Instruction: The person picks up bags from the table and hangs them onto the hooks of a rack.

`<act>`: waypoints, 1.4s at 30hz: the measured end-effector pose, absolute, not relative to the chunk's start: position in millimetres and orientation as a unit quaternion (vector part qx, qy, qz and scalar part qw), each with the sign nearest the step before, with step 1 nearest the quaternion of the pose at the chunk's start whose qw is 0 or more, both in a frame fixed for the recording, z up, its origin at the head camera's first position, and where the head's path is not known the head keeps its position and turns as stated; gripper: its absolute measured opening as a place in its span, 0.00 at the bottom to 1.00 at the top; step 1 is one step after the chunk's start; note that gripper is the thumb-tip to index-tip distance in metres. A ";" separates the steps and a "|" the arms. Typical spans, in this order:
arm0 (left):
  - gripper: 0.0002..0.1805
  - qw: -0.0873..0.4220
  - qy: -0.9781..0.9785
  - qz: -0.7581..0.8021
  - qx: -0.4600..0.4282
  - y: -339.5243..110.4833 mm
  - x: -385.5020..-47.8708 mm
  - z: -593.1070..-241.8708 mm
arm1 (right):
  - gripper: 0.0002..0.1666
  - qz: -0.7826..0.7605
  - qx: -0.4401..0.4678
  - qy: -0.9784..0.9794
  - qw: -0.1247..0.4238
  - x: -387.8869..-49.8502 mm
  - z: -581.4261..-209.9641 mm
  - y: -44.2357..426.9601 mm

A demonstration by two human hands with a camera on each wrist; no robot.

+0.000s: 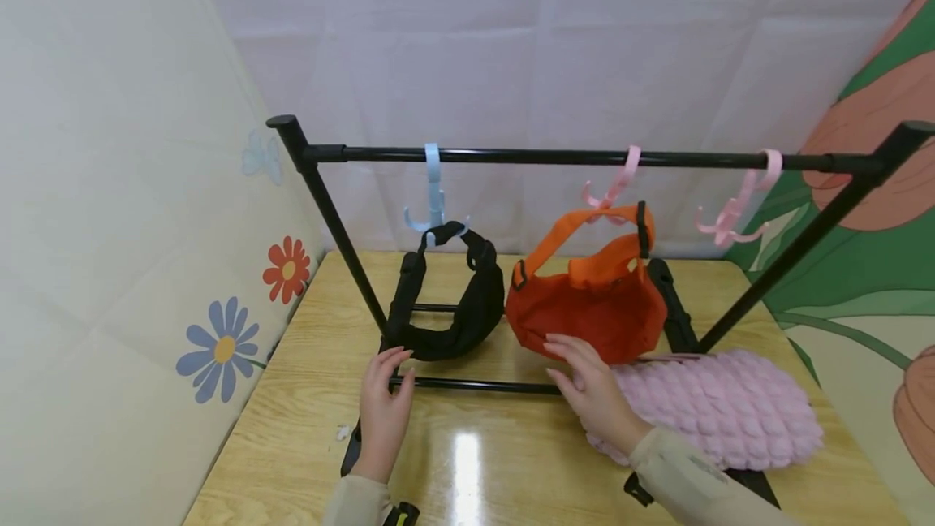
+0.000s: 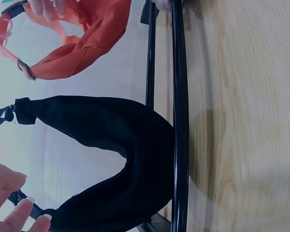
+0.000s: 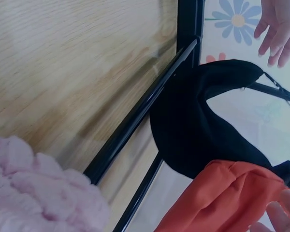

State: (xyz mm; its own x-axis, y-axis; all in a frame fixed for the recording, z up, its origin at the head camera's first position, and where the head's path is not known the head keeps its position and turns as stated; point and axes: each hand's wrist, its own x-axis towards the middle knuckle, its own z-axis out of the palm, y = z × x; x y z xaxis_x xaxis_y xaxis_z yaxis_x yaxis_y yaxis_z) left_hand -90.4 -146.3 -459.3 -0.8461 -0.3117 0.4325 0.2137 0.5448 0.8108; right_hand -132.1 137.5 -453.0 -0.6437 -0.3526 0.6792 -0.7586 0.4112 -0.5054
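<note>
A black shoulder bag [image 1: 445, 339] hangs by its strap from a light blue hook [image 1: 434, 193] on a black rack bar. To its right, an orange bag [image 1: 584, 315] hangs from a pink hook [image 1: 621, 177]. My left hand [image 1: 385, 408] is held in front of the black bag's left side; the right wrist view shows its fingers loosely extended and apart from the bag. In front of the orange bag is my right hand [image 1: 595, 392], fingers loosely spread and holding nothing; whether they touch the fabric, I cannot tell. A puffy pink bag [image 1: 723, 408] lies on the table at the right.
The black rack [image 1: 526, 157] spans the wooden table [image 1: 292, 445], with slanted side posts and a low crossbar [image 1: 482, 385]. Another pink hook [image 1: 738, 209] hangs at the bar's right end, bearing nothing. Cloth walls [image 1: 146, 104] stand at the back and sides.
</note>
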 end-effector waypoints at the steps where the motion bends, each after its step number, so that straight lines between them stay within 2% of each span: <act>1: 0.12 0.274 -0.835 -0.477 0.030 -146.1 -90.1 -459.2 | 0.27 0.417 0.342 -0.806 0.243 -131.5 -453.4 139.8; 13: 0.14 0.285 -0.844 -0.454 0.016 -143.9 -88.8 -462.3 | 0.23 0.412 0.298 -0.828 0.236 -125.3 -450.7 158.2; 18: 0.14 0.273 -0.844 -0.461 0.026 -144.2 -87.8 -461.8 | 0.20 0.414 0.262 -0.839 0.237 -126.6 -449.4 168.7; 32: 0.14 0.255 -0.848 -0.464 0.029 -139.9 -86.2 -464.3 | 0.11 0.402 0.145 -0.859 0.283 -123.3 -452.2 212.4; 42: 0.14 0.246 -0.852 -0.462 0.028 -139.1 -85.7 -467.7 | 0.09 0.414 0.106 -0.862 0.271 -122.3 -453.0 230.8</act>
State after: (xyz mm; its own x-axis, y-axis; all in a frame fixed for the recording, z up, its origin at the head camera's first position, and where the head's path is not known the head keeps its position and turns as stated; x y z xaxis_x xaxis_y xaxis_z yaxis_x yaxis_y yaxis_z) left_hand -85.7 -139.1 -467.7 -0.8772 -0.2750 0.3936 0.1799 0.5717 0.8005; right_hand -122.3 230.8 -453.0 -0.8301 0.0413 0.5560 -0.4078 0.6351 -0.6561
